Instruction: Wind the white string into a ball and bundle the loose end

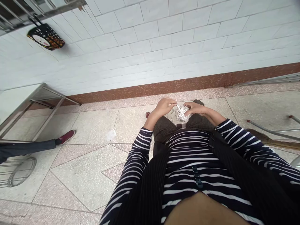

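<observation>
Grasping white cord bundle (182,113) with right grip (197,108), pinching at its edge with left grip (165,106); could snarl if tugged across crossed strands.

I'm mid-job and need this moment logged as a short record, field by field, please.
Left hand: left hand, fingertips at the bundle's left edge; exact grip too small to tell
Right hand: right hand, thumb and fingers around the bundle's right side
Between hands: white stringy bundle
Floor: white scrap, left of the wearer
Left side: table; another person's red shoe
Upper left: dark patterned bag, hanging by the wall
</observation>
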`<state>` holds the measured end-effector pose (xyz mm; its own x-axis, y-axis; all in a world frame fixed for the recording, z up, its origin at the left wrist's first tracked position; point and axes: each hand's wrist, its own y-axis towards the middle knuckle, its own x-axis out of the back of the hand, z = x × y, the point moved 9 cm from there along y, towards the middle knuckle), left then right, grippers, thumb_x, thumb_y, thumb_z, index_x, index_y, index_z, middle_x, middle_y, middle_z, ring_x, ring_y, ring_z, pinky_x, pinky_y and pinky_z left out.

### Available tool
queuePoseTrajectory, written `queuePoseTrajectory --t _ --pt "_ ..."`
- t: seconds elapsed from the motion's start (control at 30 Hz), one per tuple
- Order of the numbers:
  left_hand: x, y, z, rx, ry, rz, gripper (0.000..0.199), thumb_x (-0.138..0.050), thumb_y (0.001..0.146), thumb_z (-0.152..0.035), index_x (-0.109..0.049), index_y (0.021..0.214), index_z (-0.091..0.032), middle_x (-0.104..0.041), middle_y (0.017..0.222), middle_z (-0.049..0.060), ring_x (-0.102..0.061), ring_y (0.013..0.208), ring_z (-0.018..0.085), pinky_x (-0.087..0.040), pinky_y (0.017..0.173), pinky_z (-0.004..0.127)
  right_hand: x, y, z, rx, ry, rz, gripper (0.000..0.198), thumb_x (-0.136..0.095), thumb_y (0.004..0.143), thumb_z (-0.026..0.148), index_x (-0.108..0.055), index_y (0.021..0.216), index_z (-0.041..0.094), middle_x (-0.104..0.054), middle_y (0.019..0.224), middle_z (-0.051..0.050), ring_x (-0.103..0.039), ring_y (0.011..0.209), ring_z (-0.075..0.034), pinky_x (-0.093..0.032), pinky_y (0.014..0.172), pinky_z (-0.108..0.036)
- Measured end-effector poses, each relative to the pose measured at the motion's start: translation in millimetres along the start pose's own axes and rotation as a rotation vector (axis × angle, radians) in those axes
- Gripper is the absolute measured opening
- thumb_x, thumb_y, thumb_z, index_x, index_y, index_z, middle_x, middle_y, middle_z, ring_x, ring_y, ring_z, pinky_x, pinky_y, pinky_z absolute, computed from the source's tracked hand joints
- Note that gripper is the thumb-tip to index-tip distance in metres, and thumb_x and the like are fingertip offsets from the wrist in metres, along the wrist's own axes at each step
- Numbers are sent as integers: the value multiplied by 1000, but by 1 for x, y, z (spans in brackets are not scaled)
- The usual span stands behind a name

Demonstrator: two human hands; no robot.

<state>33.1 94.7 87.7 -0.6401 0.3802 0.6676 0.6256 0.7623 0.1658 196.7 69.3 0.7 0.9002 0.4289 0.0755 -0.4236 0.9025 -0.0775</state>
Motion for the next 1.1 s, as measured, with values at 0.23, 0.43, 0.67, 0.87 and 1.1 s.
queuePoseTrajectory --t 0.23,0.43,0.67,0.87,1.1 --pt "-12 3 25 26 -109 -66 22 -69 98 -34 -87 101 -21 -84 118 9 -74 116 28 -51 111 42 -12 -19 19 -100 302 117 49 -85 60 29 -73 108 22 -82 108 -8 -80 98 -30 -68 85 -41" --pt "-34 8 45 112 -245 -44 32 -64 100 -40 -84 94 -15 -83 100 6 -74 111 30 -54 105 38 14 -15 64 67 496 -73 67 -87 59 29 -70 124 23 -81 122 -11 -75 120 -38 -64 102 -59" --pt "-50 0 33 23 -390 80 50 -61 100 -60 -80 108 -15 -80 121 12 -69 122 29 -47 114 39 25 -8 104 223 530 -160 64 -86 70 44 -68 129 26 -79 125 -12 -70 127 -40 -62 103 -64" --pt "-66 -14 37 94 -375 182 45 -62 100 -55 -81 101 -15 -81 114 11 -72 112 27 -49 106 37 64 -1 98 231 258 -476 58 -88 67 37 -66 119 27 -74 122 -10 -70 121 -38 -66 95 -57" --pt "-61 -32 12 96 -384 245 36 -63 100 -44 -80 87 -15 -82 98 8 -72 95 20 -50 92 30 94 -8 89 231 -201 -777 65 -89 68 38 -57 124 25 -66 123 -11 -66 118 -37 -61 93 -54"
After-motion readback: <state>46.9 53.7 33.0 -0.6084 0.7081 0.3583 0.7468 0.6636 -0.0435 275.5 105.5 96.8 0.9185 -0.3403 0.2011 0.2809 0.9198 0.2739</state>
